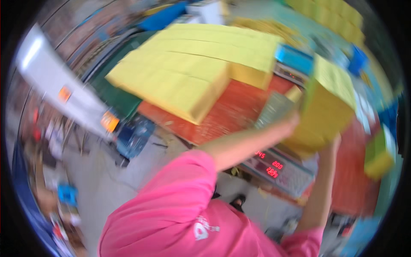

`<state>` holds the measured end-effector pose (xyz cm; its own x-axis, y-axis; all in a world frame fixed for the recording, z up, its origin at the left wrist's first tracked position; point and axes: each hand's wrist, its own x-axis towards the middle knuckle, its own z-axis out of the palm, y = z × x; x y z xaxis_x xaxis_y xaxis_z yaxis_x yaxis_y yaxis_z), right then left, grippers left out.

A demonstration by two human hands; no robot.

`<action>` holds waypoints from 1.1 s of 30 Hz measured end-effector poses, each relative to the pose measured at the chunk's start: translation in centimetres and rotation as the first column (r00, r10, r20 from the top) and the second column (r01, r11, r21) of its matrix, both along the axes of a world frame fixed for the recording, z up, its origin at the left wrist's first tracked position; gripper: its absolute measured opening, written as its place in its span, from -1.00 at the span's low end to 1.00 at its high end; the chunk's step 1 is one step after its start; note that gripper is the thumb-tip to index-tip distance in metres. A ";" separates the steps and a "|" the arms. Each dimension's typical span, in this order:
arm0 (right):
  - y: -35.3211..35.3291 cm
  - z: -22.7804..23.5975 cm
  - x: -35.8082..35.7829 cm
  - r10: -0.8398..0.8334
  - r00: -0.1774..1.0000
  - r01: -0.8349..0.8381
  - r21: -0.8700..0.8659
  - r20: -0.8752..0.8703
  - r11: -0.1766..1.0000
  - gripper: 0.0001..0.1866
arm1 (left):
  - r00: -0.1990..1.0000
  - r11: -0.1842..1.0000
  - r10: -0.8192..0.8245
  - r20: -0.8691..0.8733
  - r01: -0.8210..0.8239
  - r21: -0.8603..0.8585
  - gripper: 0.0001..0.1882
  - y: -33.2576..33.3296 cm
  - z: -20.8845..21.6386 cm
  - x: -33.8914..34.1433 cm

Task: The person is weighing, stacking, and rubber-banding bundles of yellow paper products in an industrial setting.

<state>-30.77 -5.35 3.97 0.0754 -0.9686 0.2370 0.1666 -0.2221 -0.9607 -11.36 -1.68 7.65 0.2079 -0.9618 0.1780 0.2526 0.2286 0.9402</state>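
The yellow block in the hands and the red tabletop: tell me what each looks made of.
Yellow block: probably stacked paper, matte, judging by its dull, slightly uneven top. Red tabletop: perhaps painted wood, faintly glossy, with pale scuffs; the blur leaves it open.

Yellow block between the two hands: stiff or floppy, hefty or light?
Probably fairly stiff: the yellow block shows fairly straight edges, with little visible sag. Perhaps hefty: it looks bulky, and the left hand and right hand are both on it.

Red lit digits (272,172) on scale (287,174); white lettering (201,231) on pink shirt (158,205).
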 end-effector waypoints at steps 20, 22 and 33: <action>-4.4 -1.6 -1.4 0.041 0.939 -0.125 0.226 0.342 0.966 -0.44 | 0.958 0.946 -0.241 -0.155 0.268 0.180 -0.10 3.2 5.1 0.4; -2.0 0.0 0.2 0.111 0.934 -0.174 0.160 0.340 0.972 -0.44 | 0.953 0.953 -0.231 -0.193 0.262 0.153 -0.11 3.4 4.6 1.1; 7.1 -9.5 -15.2 -0.445 0.880 0.438 -0.079 -0.164 0.895 -0.49 | 0.595 0.990 0.134 0.793 -0.107 -0.087 -0.63 17.0 -7.5 15.2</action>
<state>-46.00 1.70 -5.51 -0.3148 -0.9013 0.2977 -0.1254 -0.2714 -0.9543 3.85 15.34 0.13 0.0849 -0.9308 0.3555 -0.6235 0.2287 0.7476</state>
